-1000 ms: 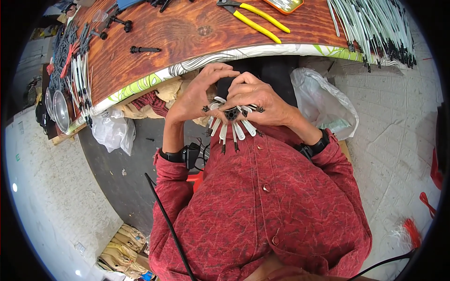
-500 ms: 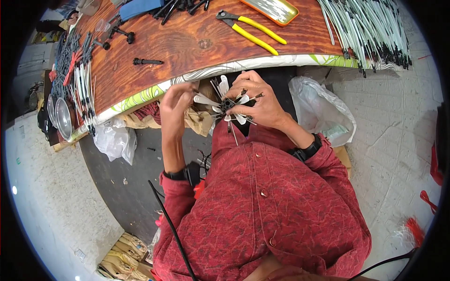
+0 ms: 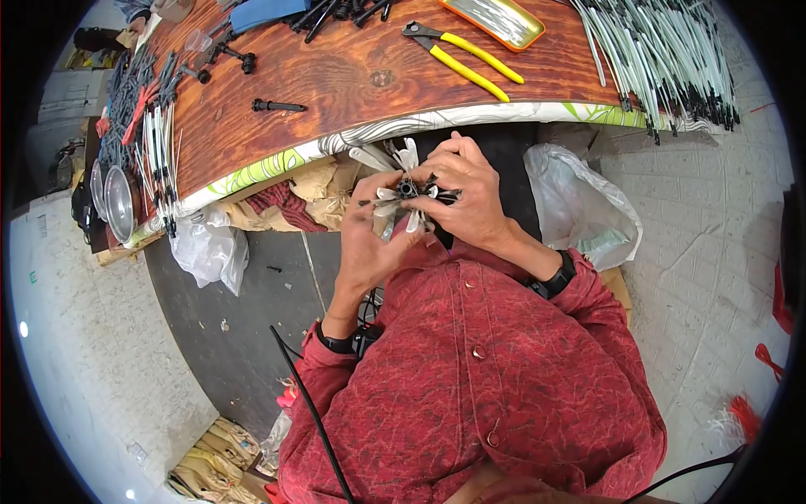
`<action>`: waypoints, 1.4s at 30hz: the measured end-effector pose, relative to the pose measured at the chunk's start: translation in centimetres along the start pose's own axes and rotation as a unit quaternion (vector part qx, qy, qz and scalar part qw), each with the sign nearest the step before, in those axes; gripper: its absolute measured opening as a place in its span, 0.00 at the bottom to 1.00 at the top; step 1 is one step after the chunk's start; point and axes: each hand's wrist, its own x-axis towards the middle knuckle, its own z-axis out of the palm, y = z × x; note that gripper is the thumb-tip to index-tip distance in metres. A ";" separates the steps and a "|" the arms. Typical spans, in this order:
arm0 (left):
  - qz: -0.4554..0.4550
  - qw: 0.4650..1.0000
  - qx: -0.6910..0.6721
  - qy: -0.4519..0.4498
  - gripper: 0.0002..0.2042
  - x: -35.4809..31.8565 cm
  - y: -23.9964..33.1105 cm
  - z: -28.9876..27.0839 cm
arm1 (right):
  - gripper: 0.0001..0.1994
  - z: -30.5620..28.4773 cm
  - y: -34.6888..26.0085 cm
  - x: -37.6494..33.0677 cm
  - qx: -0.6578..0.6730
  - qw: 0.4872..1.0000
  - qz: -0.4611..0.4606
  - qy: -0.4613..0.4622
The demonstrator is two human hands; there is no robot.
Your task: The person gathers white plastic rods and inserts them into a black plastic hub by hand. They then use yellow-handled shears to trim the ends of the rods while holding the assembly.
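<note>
Over my lap, just in front of the table edge, is a ribbed frame with a dark round hub. White paddle-shaped strips and thin dark ribs spread out from it, like an umbrella frame seen end-on. My right hand grips it from the right, with fingers and thumb closed at the hub. From the left, my left hand is curled round the ribs, its fingers above and its thumb below; it is slightly blurred. Part of the frame is hidden behind both hands.
Yellow-handled pliers, an orange-rimmed tray of thin pieces and a black rod lie on the wooden table. Bundled white rods overhang its right end. Plastic bags hang below the edge.
My left hand has moved right and down, from the outer end of a white strip to close beside the hub. My right hand keeps its grip. The view has shifted slightly.
</note>
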 end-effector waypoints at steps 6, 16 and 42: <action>0.018 0.998 -0.032 0.057 0.24 0.2 -0.6 0.7 | 0.19 0.3 -0.4 -0.4 -0.006 1.000 0.010 0.015; -0.044 0.993 0.006 0.106 0.20 0.3 0.4 1.9 | 0.18 0.7 -0.4 -1.2 -0.022 0.999 0.045 0.021; -0.058 0.987 -0.063 0.135 0.14 0.4 -2.1 0.9 | 0.19 -1.2 -1.3 -0.4 0.038 0.995 0.005 -0.093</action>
